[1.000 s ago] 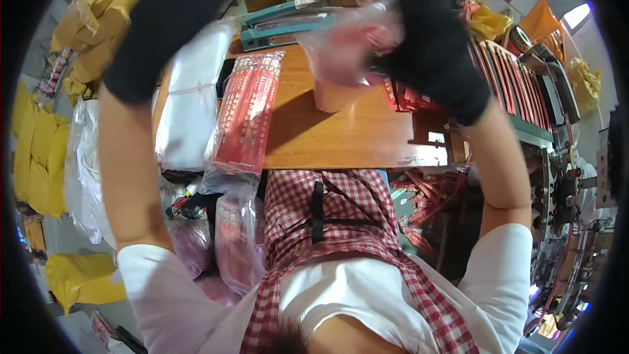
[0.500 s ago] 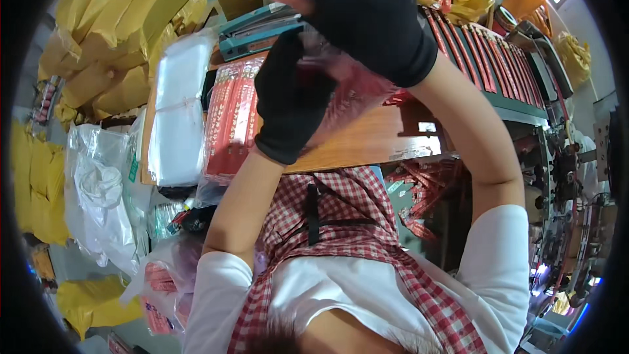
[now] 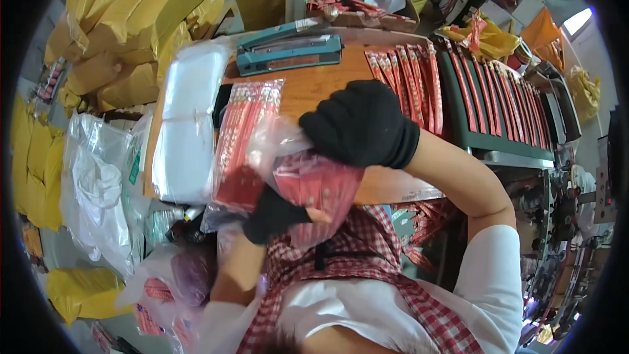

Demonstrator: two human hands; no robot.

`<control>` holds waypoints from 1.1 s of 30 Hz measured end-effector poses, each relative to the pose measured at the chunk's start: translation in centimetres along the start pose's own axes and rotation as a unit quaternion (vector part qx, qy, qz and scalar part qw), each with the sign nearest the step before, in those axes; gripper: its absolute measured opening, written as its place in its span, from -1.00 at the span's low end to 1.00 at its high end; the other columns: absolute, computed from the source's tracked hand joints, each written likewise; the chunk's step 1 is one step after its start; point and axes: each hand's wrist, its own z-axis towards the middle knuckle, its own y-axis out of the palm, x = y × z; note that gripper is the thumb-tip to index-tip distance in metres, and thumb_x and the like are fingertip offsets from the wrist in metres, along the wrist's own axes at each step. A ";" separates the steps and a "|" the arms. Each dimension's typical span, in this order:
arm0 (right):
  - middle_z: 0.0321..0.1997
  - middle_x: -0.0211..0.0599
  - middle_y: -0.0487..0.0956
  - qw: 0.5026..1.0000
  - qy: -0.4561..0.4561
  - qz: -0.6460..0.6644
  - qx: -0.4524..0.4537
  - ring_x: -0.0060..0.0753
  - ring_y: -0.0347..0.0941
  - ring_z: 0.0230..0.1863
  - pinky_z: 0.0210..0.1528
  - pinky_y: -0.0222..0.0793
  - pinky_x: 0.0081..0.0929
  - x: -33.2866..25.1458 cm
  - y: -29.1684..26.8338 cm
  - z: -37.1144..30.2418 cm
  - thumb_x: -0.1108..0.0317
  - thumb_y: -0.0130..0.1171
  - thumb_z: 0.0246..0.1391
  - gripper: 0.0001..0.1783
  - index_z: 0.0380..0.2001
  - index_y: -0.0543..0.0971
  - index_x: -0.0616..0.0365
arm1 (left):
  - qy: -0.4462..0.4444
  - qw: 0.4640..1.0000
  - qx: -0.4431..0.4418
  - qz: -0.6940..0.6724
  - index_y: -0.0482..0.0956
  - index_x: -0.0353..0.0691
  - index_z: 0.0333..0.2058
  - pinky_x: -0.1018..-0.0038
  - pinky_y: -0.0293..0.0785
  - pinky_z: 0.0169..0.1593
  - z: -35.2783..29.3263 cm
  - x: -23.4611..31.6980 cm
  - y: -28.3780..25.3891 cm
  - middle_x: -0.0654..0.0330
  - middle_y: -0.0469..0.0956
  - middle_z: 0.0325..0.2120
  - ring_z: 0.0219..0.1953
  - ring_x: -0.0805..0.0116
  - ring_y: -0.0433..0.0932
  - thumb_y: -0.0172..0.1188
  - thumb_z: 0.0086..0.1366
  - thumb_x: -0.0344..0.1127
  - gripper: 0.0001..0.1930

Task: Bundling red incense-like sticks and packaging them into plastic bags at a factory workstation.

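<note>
Over the table's front edge I hold a see-through plastic bag (image 3: 321,190) of slim red packets, slightly blurred. My right hand (image 3: 360,124), in a black glove, is closed on the bag's upper part. Lower down, my left hand (image 3: 278,217), gloved with a bare thumb showing, grips the bag's lower left side. Just left of the bag, a bundle of slim red packets (image 3: 244,137) lies on the wooden table (image 3: 308,95), partly hidden by it. A big teal stapler (image 3: 291,56) sits beyond my hands.
A tied stack of see-through bags (image 3: 187,137) lies on the table's left side. Red packets (image 3: 413,82) lie at right, beside a dark green rack (image 3: 485,124) with more. A cardboard box (image 3: 367,10) stands behind. Yellow sacks (image 3: 124,13) pile up far left.
Both hands have come down and nearer to me with the bag, from above the stapler to the table's front edge. The stapler and cardboard box now show fully.
</note>
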 end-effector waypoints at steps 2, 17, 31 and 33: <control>-0.69 -0.46 0.33 0.999 -0.018 0.029 0.017 -0.47 0.33 -0.68 -0.64 0.15 -0.46 -0.2 1.8 3.0 0.26 0.17 -0.32 -0.86 -0.56 0.52 0.00 | -0.012 0.993 0.117 -0.008 0.33 -0.24 0.05 0.32 0.36 0.09 -0.8 -1.5 1.3 0.15 0.44 -0.08 -0.03 0.27 0.45 0.53 -0.17 -0.34 -0.23; -0.41 -0.07 0.59 0.965 0.244 -0.095 -0.030 0.03 0.54 -0.33 -0.31 0.44 -0.10 19.0 17.5 6.6 0.09 0.18 -0.02 -0.68 -0.24 0.56 0.02 | -0.263 0.889 0.095 -0.362 0.59 -0.25 -0.22 0.46 0.51 -0.22 18.4 -8.8 -6.7 0.19 0.61 -0.34 -0.32 0.33 0.60 0.36 0.02 -0.40 -0.70; -0.05 -0.12 0.43 0.889 0.426 -0.036 0.163 0.00 0.46 -0.12 -0.13 0.42 -0.29 17.2 29.4 -11.9 0.37 0.11 0.09 -0.68 -0.05 0.43 0.05 | -0.267 0.895 0.144 -0.326 0.49 -0.32 -0.04 0.46 0.39 0.06 19.9 -12.4 -7.7 0.14 0.56 -0.15 -0.07 0.39 0.52 0.34 0.09 -0.27 -0.53; -0.03 -0.12 0.43 0.891 0.413 -0.031 0.186 -0.02 0.47 -0.12 -0.12 0.42 -0.29 17.4 29.1 -12.5 0.34 0.11 0.10 -0.66 -0.03 0.43 0.06 | -0.243 0.935 0.149 -0.212 0.35 -0.31 0.11 0.45 0.35 0.10 17.8 -11.9 -6.6 0.16 0.51 -0.06 -0.01 0.37 0.46 0.35 0.09 -0.30 -0.39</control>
